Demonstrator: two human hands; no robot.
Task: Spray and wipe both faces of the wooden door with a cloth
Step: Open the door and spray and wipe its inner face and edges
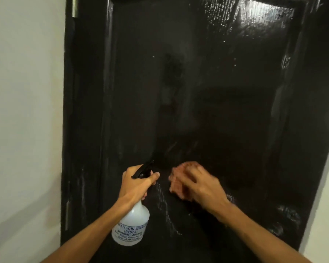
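A dark, glossy wooden door (198,92) fills the head view, with a recessed panel and wet streaks low down. My left hand (135,185) grips the neck of a white spray bottle (131,226) with a black trigger head that points at the door. My right hand (196,184) presses a reddish-brown cloth (176,185) flat against the lower panel, just right of the nozzle. The hand and cloth are blurred by motion, and the hand covers most of the cloth.
A pale wall (25,111) runs along the door's left edge, where a metal hinge (74,6) shows at the top. Another strip of pale wall (327,196) borders the door at the lower right.
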